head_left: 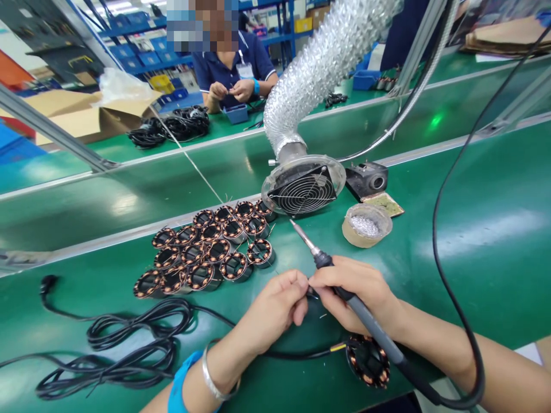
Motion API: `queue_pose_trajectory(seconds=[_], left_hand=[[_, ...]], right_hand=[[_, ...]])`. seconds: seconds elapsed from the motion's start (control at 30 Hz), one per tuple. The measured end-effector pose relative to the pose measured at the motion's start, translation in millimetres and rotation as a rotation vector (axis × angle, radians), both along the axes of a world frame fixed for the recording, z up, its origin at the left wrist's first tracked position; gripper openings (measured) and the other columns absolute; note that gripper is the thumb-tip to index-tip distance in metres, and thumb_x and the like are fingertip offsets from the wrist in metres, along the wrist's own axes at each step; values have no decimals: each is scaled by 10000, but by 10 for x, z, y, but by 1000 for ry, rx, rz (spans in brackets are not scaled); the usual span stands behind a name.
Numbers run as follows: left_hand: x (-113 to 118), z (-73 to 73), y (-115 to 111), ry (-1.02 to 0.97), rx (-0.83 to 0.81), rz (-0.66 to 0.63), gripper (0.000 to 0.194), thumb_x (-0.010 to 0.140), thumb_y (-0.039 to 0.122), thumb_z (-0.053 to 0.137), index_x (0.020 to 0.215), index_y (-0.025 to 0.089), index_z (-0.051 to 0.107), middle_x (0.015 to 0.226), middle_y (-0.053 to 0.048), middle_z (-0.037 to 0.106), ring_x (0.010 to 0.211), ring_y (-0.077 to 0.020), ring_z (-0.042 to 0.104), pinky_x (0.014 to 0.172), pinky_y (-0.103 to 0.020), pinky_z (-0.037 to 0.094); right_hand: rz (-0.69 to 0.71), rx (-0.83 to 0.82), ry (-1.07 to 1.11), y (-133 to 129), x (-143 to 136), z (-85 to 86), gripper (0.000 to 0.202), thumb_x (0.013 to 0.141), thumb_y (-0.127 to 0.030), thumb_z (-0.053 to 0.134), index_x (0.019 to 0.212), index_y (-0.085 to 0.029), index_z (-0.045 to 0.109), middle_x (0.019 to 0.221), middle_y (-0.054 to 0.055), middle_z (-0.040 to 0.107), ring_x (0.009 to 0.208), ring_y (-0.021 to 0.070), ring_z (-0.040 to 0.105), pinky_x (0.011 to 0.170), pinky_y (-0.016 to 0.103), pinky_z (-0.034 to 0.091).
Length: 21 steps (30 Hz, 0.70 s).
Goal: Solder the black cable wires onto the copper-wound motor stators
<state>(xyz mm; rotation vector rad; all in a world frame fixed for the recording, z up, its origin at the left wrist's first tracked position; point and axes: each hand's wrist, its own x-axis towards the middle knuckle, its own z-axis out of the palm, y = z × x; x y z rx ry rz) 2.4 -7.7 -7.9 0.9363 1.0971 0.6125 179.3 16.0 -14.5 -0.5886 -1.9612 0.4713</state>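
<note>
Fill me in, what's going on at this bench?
The right hand holds a soldering iron, its tip pointing away toward the fan. The fingers of the left hand meet the right's over something too small to make out. A single wound ring lies near the right forearm, beside a black cable's end; more wound rings stand grouped to the left.

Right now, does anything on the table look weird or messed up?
Nothing looks broken. A bit odd: one copper-wound ring sits by itself near the right hand, away from the bunched rings. Also, a tiny pale scrap lies loose on the green table, like a leftover crumb.
</note>
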Motion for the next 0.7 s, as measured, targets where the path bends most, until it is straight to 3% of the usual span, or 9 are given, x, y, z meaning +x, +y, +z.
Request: queue_pose_trajectory(seconds=[0.1, 0.2, 0.4, 0.57, 0.7], left_hand=[[39, 37, 15, -130, -182, 45, 319, 795, 485, 621, 742, 207, 473, 413, 115, 372, 355, -47, 101, 333, -186, 61], [71, 32, 4, -186, -175, 127, 345, 749, 468, 681, 719, 203, 462, 407, 137, 315, 359, -30, 81, 329, -163, 60], [129, -31, -48, -118, -118, 246, 330, 745, 456, 660, 710, 205, 450, 396, 144, 297, 351, -23, 89, 336, -149, 72], [178, -15, -69, -34, -66, 307, 318, 738, 451, 646, 691, 202, 454, 411, 139, 290, 357, -24, 115, 347, -145, 105], [200, -31, -60, 31, -26, 336, 294, 747, 430, 622, 679, 197, 456, 429, 135, 293, 368, -24, 125, 365, -145, 131]], right_hand=[[2, -60, 62, -7, 5, -23, 208, 859, -27, 535, 960, -194, 607, 788, 7, 676, 656, 110, 612, 619, 228, 524], [-23, -136, 63, 1, 36, -41, 215, 833, -32, 585, 965, -201, 597, 826, -2, 686, 695, 103, 638, 661, 216, 534], [-32, -272, -47, -10, 49, -56, 300, 788, -69, 593, 1058, -194, 553, 771, -24, 633, 618, 95, 594, 575, 198, 507], [-89, -107, -57, -6, 41, -99, 252, 835, -30, 518, 1019, -189, 584, 848, 11, 681, 709, 121, 629, 679, 234, 525], [-47, -34, -92, 34, 73, -122, 266, 852, -29, 519, 1048, -186, 608, 852, 13, 701, 676, 129, 601, 650, 252, 514]])
